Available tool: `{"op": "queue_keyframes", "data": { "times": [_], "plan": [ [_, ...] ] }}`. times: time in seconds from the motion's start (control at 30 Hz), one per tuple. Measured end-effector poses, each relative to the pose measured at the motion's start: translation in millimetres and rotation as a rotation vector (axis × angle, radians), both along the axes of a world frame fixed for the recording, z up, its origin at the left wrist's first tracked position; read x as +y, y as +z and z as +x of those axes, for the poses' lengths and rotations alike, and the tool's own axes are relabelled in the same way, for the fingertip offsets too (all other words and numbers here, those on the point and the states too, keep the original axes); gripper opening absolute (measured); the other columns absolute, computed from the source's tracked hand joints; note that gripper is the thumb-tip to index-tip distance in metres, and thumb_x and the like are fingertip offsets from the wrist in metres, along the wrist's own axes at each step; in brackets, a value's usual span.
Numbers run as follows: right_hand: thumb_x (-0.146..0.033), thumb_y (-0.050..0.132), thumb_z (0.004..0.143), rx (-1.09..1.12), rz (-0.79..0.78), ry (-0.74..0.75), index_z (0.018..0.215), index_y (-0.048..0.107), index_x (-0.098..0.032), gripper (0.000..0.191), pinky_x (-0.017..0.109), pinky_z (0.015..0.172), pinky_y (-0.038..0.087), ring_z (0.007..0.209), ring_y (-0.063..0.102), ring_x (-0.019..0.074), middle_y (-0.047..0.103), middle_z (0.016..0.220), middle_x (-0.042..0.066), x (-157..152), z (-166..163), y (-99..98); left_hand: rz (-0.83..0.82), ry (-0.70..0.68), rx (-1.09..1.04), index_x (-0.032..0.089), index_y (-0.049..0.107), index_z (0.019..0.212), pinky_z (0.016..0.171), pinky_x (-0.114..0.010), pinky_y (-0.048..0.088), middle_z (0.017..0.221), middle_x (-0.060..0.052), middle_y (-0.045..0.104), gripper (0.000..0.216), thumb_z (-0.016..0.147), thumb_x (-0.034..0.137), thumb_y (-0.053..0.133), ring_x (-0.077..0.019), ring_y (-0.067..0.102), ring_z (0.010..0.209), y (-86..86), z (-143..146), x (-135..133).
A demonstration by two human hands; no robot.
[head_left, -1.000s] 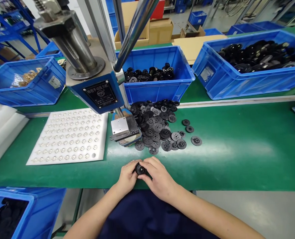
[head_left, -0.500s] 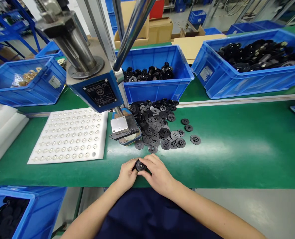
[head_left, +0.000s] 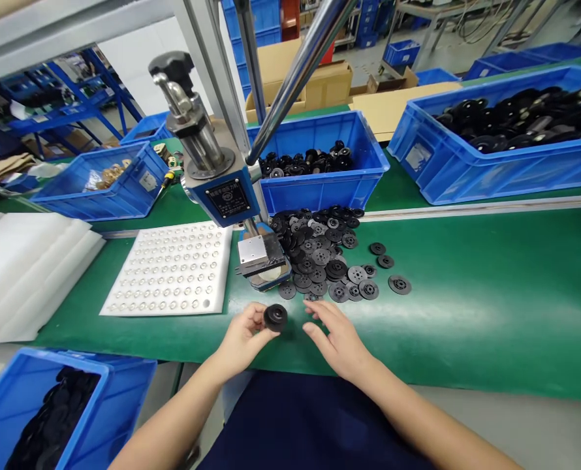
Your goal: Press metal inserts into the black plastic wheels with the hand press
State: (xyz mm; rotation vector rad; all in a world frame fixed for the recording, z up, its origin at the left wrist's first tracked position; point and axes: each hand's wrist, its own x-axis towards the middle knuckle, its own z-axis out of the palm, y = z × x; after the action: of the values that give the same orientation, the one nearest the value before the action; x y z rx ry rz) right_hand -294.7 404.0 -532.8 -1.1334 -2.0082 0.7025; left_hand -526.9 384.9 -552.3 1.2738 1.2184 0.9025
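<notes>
Over the near part of the green table, my left hand [head_left: 245,339] grips a round black flanged part [head_left: 275,318] between thumb and fingers. A hub shows at the centre of its upper face. To the right of it, apart from the part, my right hand [head_left: 337,336] has its fingers and thumb spread with nothing between them. Just beyond both hands lies a heap of black perforated discs [head_left: 320,256]. A blue hand press [head_left: 229,196] stands left of the heap, with a metal block [head_left: 252,249] at its base.
A white foam tray [head_left: 168,271] with rows of small round pieces lies left of the press, near stacked white foam [head_left: 31,274]. Blue bins [head_left: 320,189] of black parts stand behind, another blue bin [head_left: 124,398] at lower left. The press lever [head_left: 303,75] slants upward.
My right hand has let go of the black part and moved right, its fingers opening. The left hand keeps hold of the part. The camera view has shifted left and up.
</notes>
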Motion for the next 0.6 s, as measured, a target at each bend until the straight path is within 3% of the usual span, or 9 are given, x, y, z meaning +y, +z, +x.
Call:
{"op": "queue_keyframes", "data": {
  "times": [0.07,0.17,0.27,0.33,0.47,0.6],
  "plan": [
    [-0.042,0.044,0.099,0.013,-0.053,-0.038,0.122,0.063,-0.018,0.038,0.037,0.077,0.059,0.085,0.064,0.0196,0.067,0.102,0.011,2,7,-5.5,0.057,0.105,0.043,0.018,0.060,0.102,0.072,-0.027,0.050,0.086,-0.004,0.068,0.028,0.080,0.030,0.074,-0.0154,0.062,0.077,23.2,-19,3],
    [-0.044,0.044,0.099,0.024,-0.126,-0.076,0.117,0.065,-0.018,0.038,0.035,0.073,0.058,0.081,0.064,0.0189,0.067,0.098,0.011,3,15,-17.1,0.188,0.299,0.117,0.017,0.064,0.100,0.068,-0.026,0.051,0.087,-0.005,0.068,0.034,0.074,0.034,0.079,-0.0158,0.062,0.075,72.8,-40,18],
    [-0.045,0.045,0.099,0.028,-0.162,-0.079,0.114,0.066,-0.017,0.039,0.034,0.070,0.058,0.080,0.065,0.0187,0.067,0.097,0.011,2,17,-26.0,0.329,0.441,0.148,0.016,0.067,0.092,0.065,-0.027,0.051,0.082,-0.004,0.067,0.034,0.070,0.039,0.080,-0.0150,0.061,0.071,119.7,-43,44],
    [-0.045,0.045,0.098,0.027,-0.163,-0.072,0.114,0.066,-0.016,0.039,0.033,0.068,0.058,0.079,0.065,0.0183,0.067,0.097,0.011,2,17,-27.0,0.401,0.469,0.147,0.015,0.067,0.086,0.068,-0.027,0.052,0.081,-0.003,0.067,0.033,0.068,0.039,0.080,-0.0142,0.060,0.072,139.0,-37,64],
    [-0.045,0.047,0.097,0.017,-0.094,-0.051,0.110,0.067,-0.017,0.037,0.032,0.065,0.058,0.076,0.065,0.0175,0.068,0.096,0.010,8,19,-11.7,0.470,0.403,0.227,0.014,0.066,0.076,0.071,-0.029,0.052,0.079,-0.003,0.067,0.033,0.064,0.040,0.082,-0.0154,0.062,0.074,147.1,-23,95],
    [-0.048,0.048,0.097,0.047,0.043,-0.071,0.104,0.069,-0.018,0.037,0.031,0.065,0.059,0.072,0.064,0.0164,0.067,0.088,0.009,27,27,32.9,0.446,0.319,0.282,0.015,0.070,0.090,0.080,-0.035,0.055,0.091,-0.006,0.074,0.032,0.070,0.039,0.078,-0.0205,0.068,0.083,138.4,-14,106]
  ]
}}
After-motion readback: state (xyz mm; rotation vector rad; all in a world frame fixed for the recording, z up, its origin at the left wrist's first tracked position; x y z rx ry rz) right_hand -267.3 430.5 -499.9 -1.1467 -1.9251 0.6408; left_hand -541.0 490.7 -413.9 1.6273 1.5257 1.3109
